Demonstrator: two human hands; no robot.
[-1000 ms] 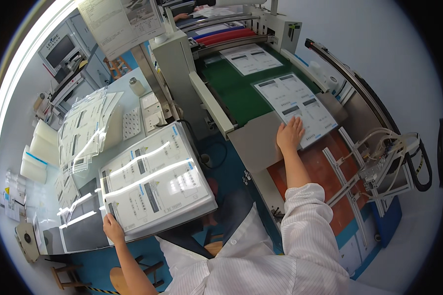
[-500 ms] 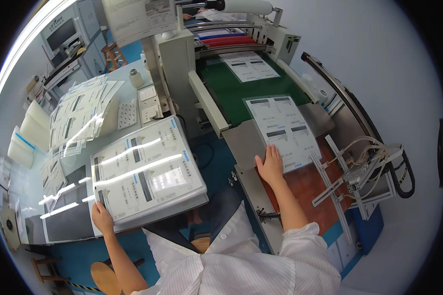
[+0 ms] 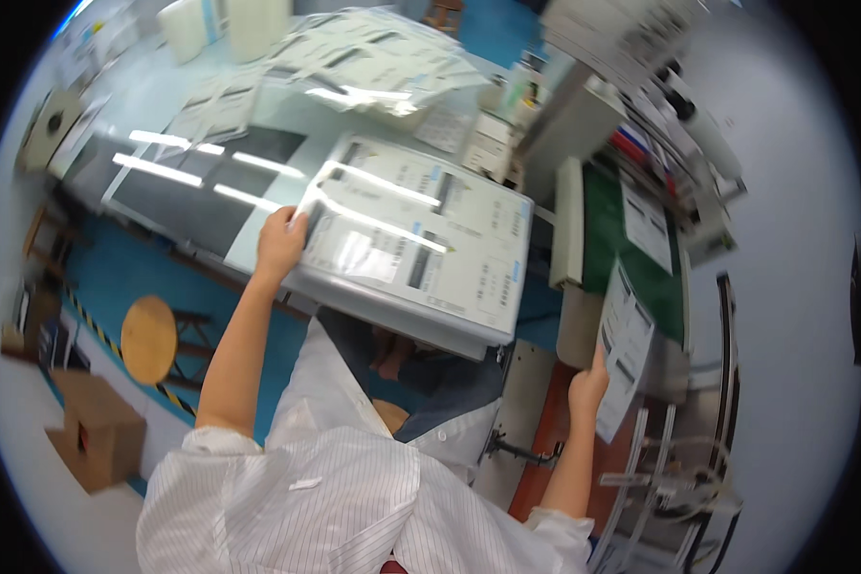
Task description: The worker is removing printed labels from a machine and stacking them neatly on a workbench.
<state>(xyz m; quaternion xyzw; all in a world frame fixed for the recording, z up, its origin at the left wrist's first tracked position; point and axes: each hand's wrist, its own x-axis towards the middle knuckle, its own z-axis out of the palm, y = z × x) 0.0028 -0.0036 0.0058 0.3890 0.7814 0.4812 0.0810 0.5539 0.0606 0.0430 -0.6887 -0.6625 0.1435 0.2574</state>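
My left hand point(image 3: 282, 247) is at the left edge of a thick stack of glossy printed sheets point(image 3: 450, 239), its fingers closed on the edge; how many sheets they pinch is hidden. To the right, my right hand point(image 3: 588, 390) grips the left edge of a single printed sheet point(image 3: 627, 349). That sheet stands tilted, partly raised over the machine's feed end. Another printed sheet point(image 3: 647, 225) lies flat on the green conveyor belt point(image 3: 603, 215) farther along.
Loose printed sheets point(image 3: 373, 57) are heaped at the back of the glass-topped table point(image 3: 287, 191). White rolls point(image 3: 256, 24) stand at the far left. A metal frame with tubes point(image 3: 655, 478) rises at the right. A round stool point(image 3: 148, 340) and an open carton point(image 3: 96, 430) are on the floor.
My view has turned left. My right hand, which lay flat on the sheet at the feed end, now grips its edge and has tilted it up. The left hand stays at the stack's edge.
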